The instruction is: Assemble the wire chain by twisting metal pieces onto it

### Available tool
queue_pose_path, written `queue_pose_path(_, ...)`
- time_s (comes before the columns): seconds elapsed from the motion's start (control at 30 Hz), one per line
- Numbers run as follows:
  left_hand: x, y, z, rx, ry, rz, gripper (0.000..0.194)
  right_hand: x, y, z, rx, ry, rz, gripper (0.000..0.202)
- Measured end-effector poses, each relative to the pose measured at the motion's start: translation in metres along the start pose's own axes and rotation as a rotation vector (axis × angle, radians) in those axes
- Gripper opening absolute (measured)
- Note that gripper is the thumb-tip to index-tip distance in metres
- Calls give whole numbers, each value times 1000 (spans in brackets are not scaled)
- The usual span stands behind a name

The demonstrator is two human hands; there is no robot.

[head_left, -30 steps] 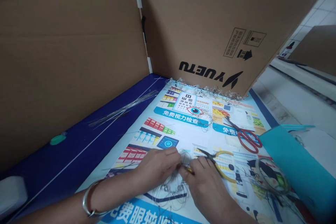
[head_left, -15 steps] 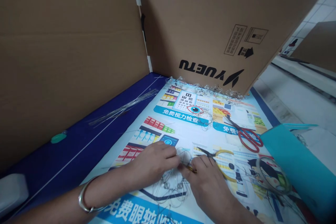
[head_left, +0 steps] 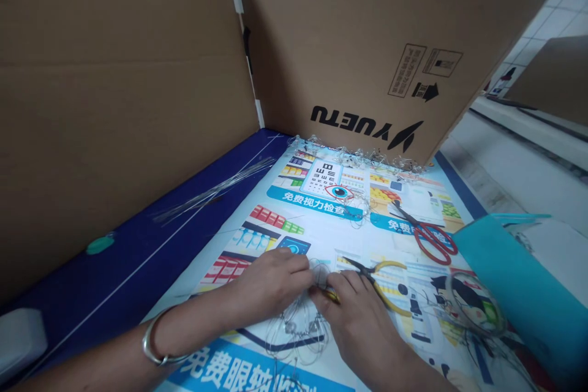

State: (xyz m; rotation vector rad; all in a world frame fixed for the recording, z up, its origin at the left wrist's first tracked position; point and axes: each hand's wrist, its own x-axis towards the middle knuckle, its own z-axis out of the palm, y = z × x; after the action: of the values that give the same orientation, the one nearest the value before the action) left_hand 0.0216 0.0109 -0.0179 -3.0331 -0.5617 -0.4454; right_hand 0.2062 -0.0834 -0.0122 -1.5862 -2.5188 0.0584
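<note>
My left hand (head_left: 275, 278) is closed in a pinch on thin wire, its wrist carrying a silver bangle. Close beside it, my right hand (head_left: 361, 309) is wrapped round a yellow-handled tool (head_left: 332, 296), whose working end is hidden by the fingers. Between and below both hands lies a tangled piece of fine wire (head_left: 301, 326) with clear, bead-like bits. Just behind the right hand, pliers with yellow handles (head_left: 390, 264) rest on the printed sheet (head_left: 331, 245), black jaws pointing left.
Red-handled scissors (head_left: 434, 244) lie to the right, near a coil of wire (head_left: 478, 306) and a turquoise box (head_left: 509, 282). Wire pieces (head_left: 358, 156) line the foot of the cardboard wall (head_left: 358, 43). Straight wires (head_left: 220, 187) lie on the blue surface at left.
The view has shifted slightly. Both hands stay close together over the wire, and my right hand's fingers have moved a little; the grips look the same.
</note>
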Motion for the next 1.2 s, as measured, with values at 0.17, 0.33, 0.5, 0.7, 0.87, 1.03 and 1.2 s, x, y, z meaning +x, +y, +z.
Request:
queue_pose_path(0.17, -2, -1, 1, -3, -56, 2, 10, 0, 0, -1, 3, -1, -10, 40)
queue_pose_path(0.33, 2, 0, -9, 18, -40, 115, 10, 0, -1, 0, -3, 6, -7, 27)
queue_pose_path(0.5, 4, 0, -16, 28, -64, 212, 10, 1, 0, 1, -5, -1, -12, 22)
queue_pose_path(0.7, 1, -7, -7, -181, -56, 33, 16, 0, 1, 0, 1, 1, -27, 37)
queue_pose_path(0.87, 5, -8, -13, -450, -27, 33, 24, -2, 2, 0, 12, -18, -30, 40)
queue_pose_path(1.03, 4, -5, -11, -470, -47, -53, 17, -2, 3, 0, 29, -26, -27, 39)
queue_pose_path(1.2, 3, -3, -8, -421, -50, -49, 14, -5, 3, 3, 22, -10, -32, 42)
